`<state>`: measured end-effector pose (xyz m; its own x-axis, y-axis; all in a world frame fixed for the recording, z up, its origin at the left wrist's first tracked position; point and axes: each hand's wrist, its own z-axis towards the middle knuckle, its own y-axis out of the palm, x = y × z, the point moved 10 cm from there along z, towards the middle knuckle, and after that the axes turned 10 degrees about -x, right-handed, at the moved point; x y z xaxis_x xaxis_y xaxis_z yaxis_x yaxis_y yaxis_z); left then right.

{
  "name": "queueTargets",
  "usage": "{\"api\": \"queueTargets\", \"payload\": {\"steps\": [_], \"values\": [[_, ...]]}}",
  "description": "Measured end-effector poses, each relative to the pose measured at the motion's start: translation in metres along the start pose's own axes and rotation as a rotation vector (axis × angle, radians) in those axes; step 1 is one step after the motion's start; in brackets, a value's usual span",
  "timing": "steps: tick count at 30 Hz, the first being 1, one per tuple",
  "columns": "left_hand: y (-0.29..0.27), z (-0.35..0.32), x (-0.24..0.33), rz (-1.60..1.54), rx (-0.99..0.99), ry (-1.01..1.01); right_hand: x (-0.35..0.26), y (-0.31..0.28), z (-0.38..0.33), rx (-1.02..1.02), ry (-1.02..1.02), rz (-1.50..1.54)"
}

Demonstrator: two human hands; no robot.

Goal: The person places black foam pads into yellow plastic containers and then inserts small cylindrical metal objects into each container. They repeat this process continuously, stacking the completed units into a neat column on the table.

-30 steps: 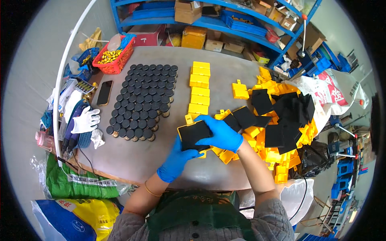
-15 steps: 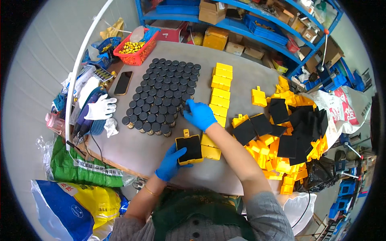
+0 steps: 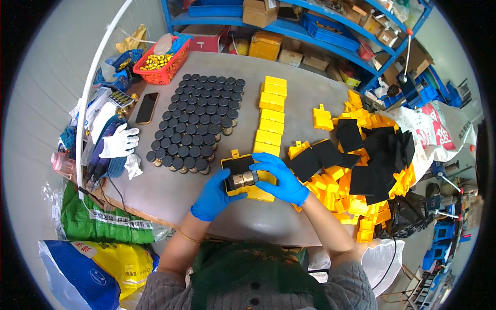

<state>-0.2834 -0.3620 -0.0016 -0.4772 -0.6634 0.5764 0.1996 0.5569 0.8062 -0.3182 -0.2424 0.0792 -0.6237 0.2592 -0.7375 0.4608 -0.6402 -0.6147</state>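
Both hands wear blue gloves. My left hand (image 3: 213,195) grips the near left corner of an open yellow box (image 3: 247,178) lined with black foam. My right hand (image 3: 280,175) presses a small black-capped jar (image 3: 242,179) lying on its side into that foam. A block of several black-capped jars (image 3: 199,121) stands upright to the far left. Behind the box, a column of closed yellow boxes (image 3: 269,116) runs away from me.
A heap of yellow boxes and black foam squares (image 3: 364,155) fills the table's right side. A phone (image 3: 146,107), a red basket (image 3: 160,63) and a white glove (image 3: 119,142) lie at the left. Blue shelving (image 3: 310,26) stands behind. Sacks (image 3: 98,219) lie by the near left edge.
My right hand reached to the jar block, came back with a jar and now sets it into the open box. My left hand kept hold of the box.
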Motion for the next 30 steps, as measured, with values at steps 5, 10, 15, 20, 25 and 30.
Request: {"api": "queueTargets", "payload": {"steps": [5, 10, 15, 20, 25, 30], "values": [[0.023, 0.001, -0.005, 0.165, -0.041, -0.057, 0.026, 0.013, -0.021, -0.033, 0.419, 0.795], [0.035, -0.008, -0.005, 0.217, -0.033, -0.154, 0.008, 0.026, -0.018, -0.235, 0.339, 0.995], [0.026, -0.011, -0.023, -0.114, 0.034, -0.178, -0.036, 0.008, -0.016, -0.250, 0.076, 0.205], [0.073, -0.014, -0.017, -0.133, -0.242, -0.349, -0.037, -0.010, -0.027, -0.295, 0.084, 0.279], [0.072, -0.011, -0.040, -0.069, -0.276, -0.499, -0.045, -0.008, -0.021, -0.436, 0.072, 0.392], [0.058, -0.009, -0.051, 0.019, -0.187, -0.589, -0.045, -0.007, -0.019, -0.445, 0.062, 0.226]]}}
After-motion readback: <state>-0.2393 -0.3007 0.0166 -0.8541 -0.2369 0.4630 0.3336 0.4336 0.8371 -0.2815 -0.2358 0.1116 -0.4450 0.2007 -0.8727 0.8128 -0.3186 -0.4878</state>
